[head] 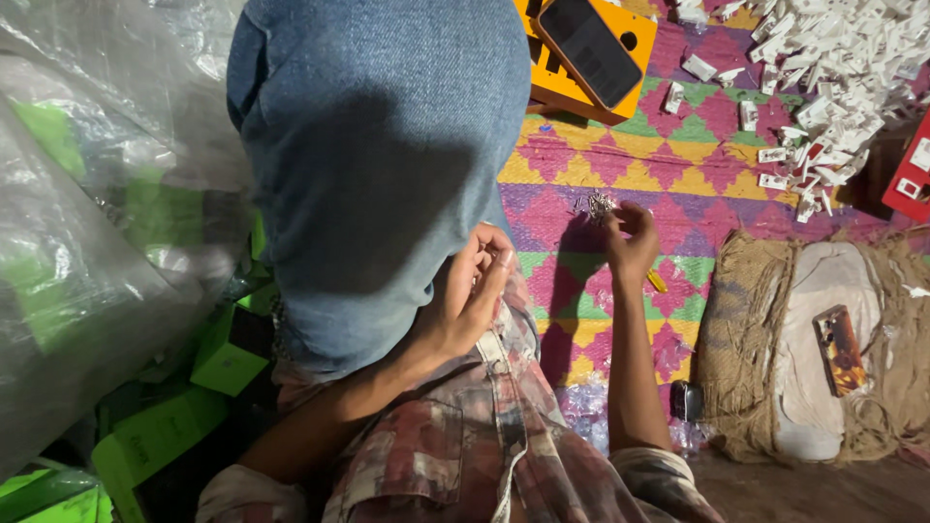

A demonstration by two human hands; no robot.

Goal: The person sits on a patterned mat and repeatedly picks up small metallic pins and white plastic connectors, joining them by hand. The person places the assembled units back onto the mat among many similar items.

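Status of work. A small heap of thin metal pins point(597, 204) lies on the patterned mat point(620, 174) at centre frame. The right hand point(632, 242) is at that heap, its fingers point(635, 215) pinched together at the heap's lower right edge, touching or just above the pins; whether a pin is actually gripped cannot be told at this size. The left hand point(473, 291) is held nearer the body, against the raised denim-clad knee point(378, 145), fingers curled inward; any item inside them is hidden, so its contents cannot be told.

A large loose pile of white plastic parts point(833, 77) occupies the upper right of the frame, well apart from both hands, with a few strays spread toward centre. No finished or assembled pieces can be identified anywhere in view. Judged from this, the bulk of the parts is untouched and the work is at a pick-up stage, with most of it left.

Orientation. The pins lie tangled, so the heap has no single axis; individual pins fan toward the upper left and upper right of the frame. A short yellow object point(657, 281) lies on the mat just below the right hand, its long axis running from upper left to lower right.
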